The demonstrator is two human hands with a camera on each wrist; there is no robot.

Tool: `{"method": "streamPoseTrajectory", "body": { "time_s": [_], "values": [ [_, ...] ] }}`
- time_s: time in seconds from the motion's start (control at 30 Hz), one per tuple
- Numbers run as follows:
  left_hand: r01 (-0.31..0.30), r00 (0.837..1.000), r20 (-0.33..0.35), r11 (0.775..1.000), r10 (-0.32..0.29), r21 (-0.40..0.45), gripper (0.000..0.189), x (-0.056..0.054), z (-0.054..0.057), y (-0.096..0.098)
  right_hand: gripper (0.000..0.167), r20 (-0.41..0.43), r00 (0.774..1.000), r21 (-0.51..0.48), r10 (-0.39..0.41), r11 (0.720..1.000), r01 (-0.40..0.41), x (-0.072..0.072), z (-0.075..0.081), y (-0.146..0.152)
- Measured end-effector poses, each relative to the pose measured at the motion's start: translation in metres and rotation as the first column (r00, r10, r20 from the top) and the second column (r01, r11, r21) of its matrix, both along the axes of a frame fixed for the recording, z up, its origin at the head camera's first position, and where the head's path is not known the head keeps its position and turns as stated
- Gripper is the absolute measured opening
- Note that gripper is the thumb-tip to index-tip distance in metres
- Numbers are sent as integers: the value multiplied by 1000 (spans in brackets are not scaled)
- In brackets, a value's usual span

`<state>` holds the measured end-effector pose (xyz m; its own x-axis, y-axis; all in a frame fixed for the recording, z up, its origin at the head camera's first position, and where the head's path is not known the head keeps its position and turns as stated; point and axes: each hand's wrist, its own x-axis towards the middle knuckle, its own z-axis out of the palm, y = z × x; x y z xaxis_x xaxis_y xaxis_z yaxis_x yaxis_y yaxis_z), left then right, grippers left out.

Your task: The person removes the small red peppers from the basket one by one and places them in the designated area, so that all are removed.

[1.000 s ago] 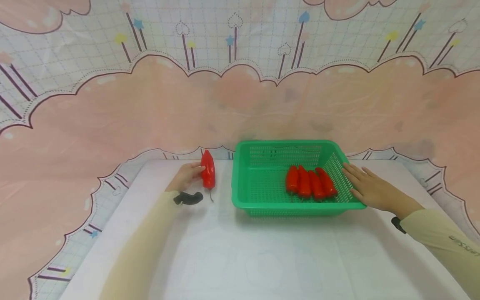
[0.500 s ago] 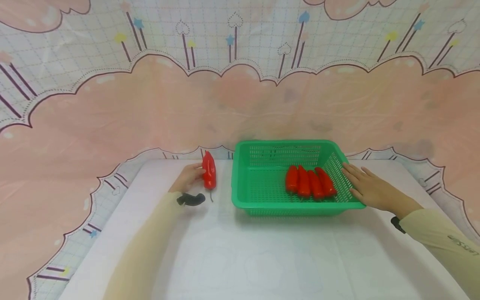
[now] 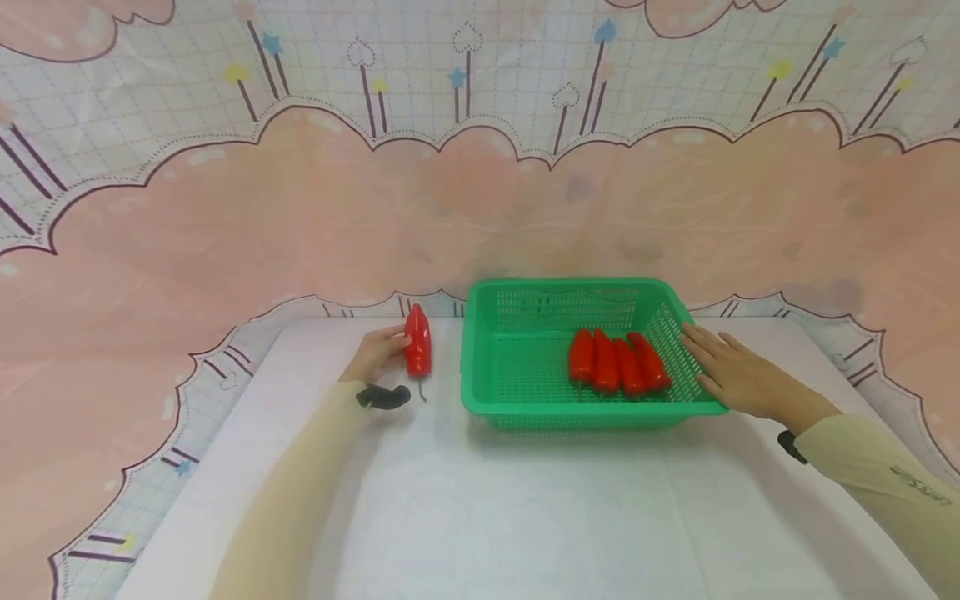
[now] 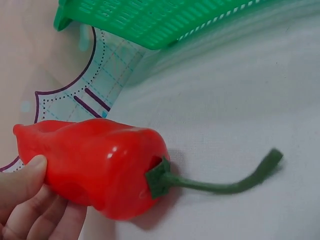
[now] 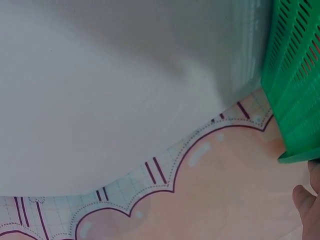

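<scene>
My left hand [image 3: 377,353] pinches a red pepper [image 3: 418,343] by its side, left of the green basket [image 3: 592,409]. In the left wrist view the thumb [image 4: 29,181] lies on the pepper near its pointed end, fingers beneath. Its curved green stem [image 4: 220,187] points toward me in the head view. Several similar red peppers [image 3: 606,365] lie side by side in the right half of the basket. With its fingers straight, my right hand [image 3: 750,373] rests at the basket's right rim; only part of this hand [image 5: 311,200] shows in the right wrist view.
A white cloth-like surface [image 3: 510,517] covers the table under both arms. Behind it hangs a pink patterned backdrop [image 3: 337,217] with drawn candles. Dark straps [image 3: 384,397] sit at both wrists.
My left hand and the pepper have shifted slightly right and toward me, with the pepper still pinched. The right hand stays at the basket rim.
</scene>
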<state>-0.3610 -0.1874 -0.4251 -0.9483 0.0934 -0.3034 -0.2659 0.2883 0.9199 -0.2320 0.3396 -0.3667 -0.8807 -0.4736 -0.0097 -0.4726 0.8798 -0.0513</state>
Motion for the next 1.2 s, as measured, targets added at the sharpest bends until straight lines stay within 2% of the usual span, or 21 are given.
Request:
{"method": "streamPoseTrajectory", "body": {
  "time_s": [0.23, 0.43, 0.57, 0.73, 0.83, 1.03, 1.2],
  "values": [
    [-33, 999, -10, 999, 33, -13, 54, -1, -1, 3, 58, -43, 999, -7, 11, 1000, -11, 0, -2, 1],
    [-40, 998, -45, 999, 40, 2, 49, -5, -4, 6, 58, -7, 1000, -8, -1, 1000, 1, 1, -1, 0],
    [-48, 997, -58, 998, 46, -35, 47, -5, -6, 7, 59, 6, 1000, -2, -9, 1000, 9, 1, 0, -1],
    [-70, 997, -23, 994, 68, -87, 46, -4, -10, 7, 59, 2, 1000, -4, -11, 1000, 11, 1, 2, -3],
    [-86, 996, 14, 993, 87, -84, 48, -2, -11, 6, 59, 1, 1000, -6, -9, 1000, 9, 1, 2, -4],
    [-123, 991, 56, 992, 125, -34, 50, 3, -7, 5, 58, -9, 1000, -15, -2, 1000, 2, 2, 0, -2],
    [-149, 987, 61, 989, 148, 11, 50, 7, -5, 5, 58, -21, 1000, -12, 8, 1000, -8, 2, -1, 0]
  ]
}}
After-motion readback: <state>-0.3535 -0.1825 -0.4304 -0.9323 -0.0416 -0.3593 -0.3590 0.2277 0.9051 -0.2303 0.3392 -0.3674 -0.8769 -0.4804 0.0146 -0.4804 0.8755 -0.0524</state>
